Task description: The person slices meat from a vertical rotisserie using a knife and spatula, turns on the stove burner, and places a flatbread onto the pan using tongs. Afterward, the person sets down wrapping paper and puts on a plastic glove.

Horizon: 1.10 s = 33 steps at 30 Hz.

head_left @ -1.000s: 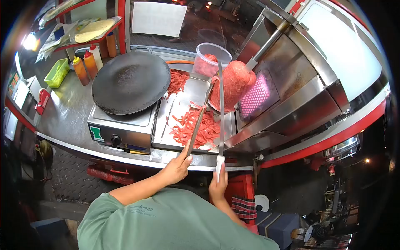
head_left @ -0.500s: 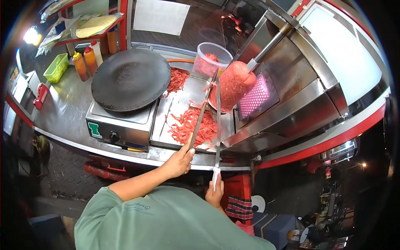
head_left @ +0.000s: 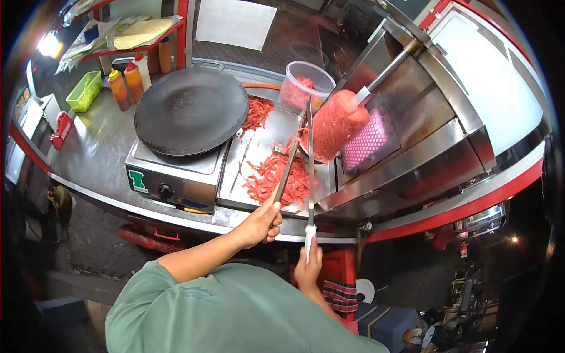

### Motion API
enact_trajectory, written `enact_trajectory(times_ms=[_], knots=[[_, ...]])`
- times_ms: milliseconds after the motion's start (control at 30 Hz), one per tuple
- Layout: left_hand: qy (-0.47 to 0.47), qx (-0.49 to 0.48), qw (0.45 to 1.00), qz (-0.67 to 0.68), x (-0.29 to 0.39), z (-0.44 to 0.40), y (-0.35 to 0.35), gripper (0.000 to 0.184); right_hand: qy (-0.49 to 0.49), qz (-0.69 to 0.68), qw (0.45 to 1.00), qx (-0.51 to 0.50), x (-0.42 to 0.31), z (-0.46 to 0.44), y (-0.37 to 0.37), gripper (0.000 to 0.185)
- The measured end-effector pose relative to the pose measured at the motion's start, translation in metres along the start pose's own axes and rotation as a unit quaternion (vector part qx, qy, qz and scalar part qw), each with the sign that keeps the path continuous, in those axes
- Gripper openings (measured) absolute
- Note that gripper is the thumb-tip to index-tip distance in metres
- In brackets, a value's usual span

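Left hand (head_left: 262,226) round metal tool (head_left: 288,169), right hand (head_left: 308,265) round knife (head_left: 311,182) along edge of meat block (head_left: 338,126), bare tray (head_left: 282,125) alongside

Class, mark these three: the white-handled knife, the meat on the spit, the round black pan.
White-handled knife (head_left: 311,176): head view, on its blade.
Meat on the spit (head_left: 338,126): head view, mid-side.
Round black pan (head_left: 191,110): head view, top surface.

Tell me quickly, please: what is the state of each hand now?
Left hand: closed, holding a metal tool.
Right hand: closed, holding a knife.
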<state>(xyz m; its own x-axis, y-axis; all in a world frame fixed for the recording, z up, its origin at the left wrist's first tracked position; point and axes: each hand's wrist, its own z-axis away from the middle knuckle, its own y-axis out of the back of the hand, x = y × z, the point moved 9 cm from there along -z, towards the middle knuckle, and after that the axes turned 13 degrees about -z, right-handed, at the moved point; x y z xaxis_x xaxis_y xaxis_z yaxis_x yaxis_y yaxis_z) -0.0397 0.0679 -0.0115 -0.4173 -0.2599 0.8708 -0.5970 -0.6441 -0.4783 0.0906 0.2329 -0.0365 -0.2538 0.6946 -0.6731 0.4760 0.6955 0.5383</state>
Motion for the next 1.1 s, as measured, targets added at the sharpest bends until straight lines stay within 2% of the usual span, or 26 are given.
enact_trajectory(times_ms=[33, 100, 200, 233, 300, 367, 400, 500, 533, 567, 600, 667, 733, 767, 800, 833, 867, 933, 1000, 1100], knots=[[0.006, -0.002, 1.0, 0.018, 0.001, -0.001, -0.002, 0.065, -0.029, -0.009, 1.0, 0.001, -0.005, -0.027, -0.004, 0.054], [0.005, -0.015, 0.998, 0.056, 0.006, -0.003, -0.01, 0.064, -0.01, -0.012, 1.0, -0.005, -0.022, -0.077, -0.015, 0.055], [0.0, -0.04, 0.989, 0.142, 0.007, -0.01, -0.012, 0.063, -0.065, -0.018, 0.998, -0.02, -0.022, -0.069, -0.01, 0.055], [0.001, -0.05, 0.985, 0.165, 0.009, -0.01, -0.011, 0.064, -0.05, -0.018, 0.998, -0.015, -0.025, -0.049, -0.003, 0.057], [-0.002, -0.054, 0.977, 0.205, 0.011, -0.012, -0.01, 0.053, -0.078, -0.01, 0.996, -0.033, -0.029, -0.007, 0.009, 0.06], [-0.001, -0.08, 0.964, 0.254, 0.005, -0.015, -0.008, 0.045, -0.089, -0.024, 0.995, -0.044, -0.044, -0.01, 0.01, 0.06], [0.004, -0.056, 0.961, 0.272, 0.003, -0.016, -0.006, 0.032, -0.098, -0.033, 0.994, -0.045, -0.049, -0.011, 0.006, 0.06], [0.001, -0.127, 0.929, 0.349, -0.002, -0.024, -0.01, 0.044, -0.031, -0.074, 0.996, -0.044, -0.061, -0.079, -0.018, 0.063], [0.008, -0.129, 0.932, 0.338, 0.001, -0.023, -0.012, 0.052, -0.169, -0.172, 0.969, -0.058, -0.053, -0.091, -0.025, 0.066], [0.009, -0.189, 0.91, 0.369, -0.005, -0.022, -0.012, 0.051, -0.304, -0.268, 0.912, -0.067, -0.052, -0.086, -0.035, 0.069], [0.015, -0.148, 0.918, 0.367, -0.007, -0.018, -0.008, 0.05, -0.305, -0.352, 0.883, -0.058, -0.058, -0.077, -0.039, 0.069], [0.026, -0.094, 0.927, 0.362, -0.006, -0.005, 0.0, 0.045, -0.305, -0.411, 0.857, -0.065, -0.051, -0.034, -0.039, 0.069], [0.02, -0.109, 0.942, 0.316, -0.029, 0.007, 0.015, 0.033, -0.308, -0.421, 0.85, -0.075, -0.029, 0.016, -0.031, 0.069], [0.02, -0.119, 0.947, 0.298, -0.041, 0.014, 0.022, 0.033, -0.314, -0.41, 0.853, -0.076, -0.014, 0.032, -0.032, 0.068], [0.028, -0.074, 0.969, 0.234, -0.035, 0.028, 0.024, 0.037, -0.257, -0.361, 0.895, -0.053, -0.004, 0.028, -0.028, 0.064], [0.036, -0.028, 0.985, 0.169, -0.026, 0.044, 0.026, 0.051, -0.223, -0.323, 0.918, -0.046, -0.01, 0.006, -0.022, 0.059], [0.041, -0.035, 0.992, 0.114, -0.029, 0.054, 0.027, 0.069, -0.138, -0.268, 0.953, -0.017, -0.014, -0.021, -0.022, 0.057], [0.055, -0.001, 0.998, 0.02, -0.026, 0.077, 0.029, 0.066, -0.066, -0.219, 0.973, 0.042, -0.021, -0.069, -0.023, 0.055], [0.051, 0.012, 0.998, -0.039, -0.033, 0.087, 0.024, 0.066, -0.054, -0.202, 0.975, 0.075, -0.02, -0.095, -0.027, 0.052], [0.031, 0.012, 0.992, -0.126, -0.036, 0.09, 0.026, 0.065, -0.027, -0.157, 0.984, 0.074, -0.003, -0.057, -0.019, 0.054]])
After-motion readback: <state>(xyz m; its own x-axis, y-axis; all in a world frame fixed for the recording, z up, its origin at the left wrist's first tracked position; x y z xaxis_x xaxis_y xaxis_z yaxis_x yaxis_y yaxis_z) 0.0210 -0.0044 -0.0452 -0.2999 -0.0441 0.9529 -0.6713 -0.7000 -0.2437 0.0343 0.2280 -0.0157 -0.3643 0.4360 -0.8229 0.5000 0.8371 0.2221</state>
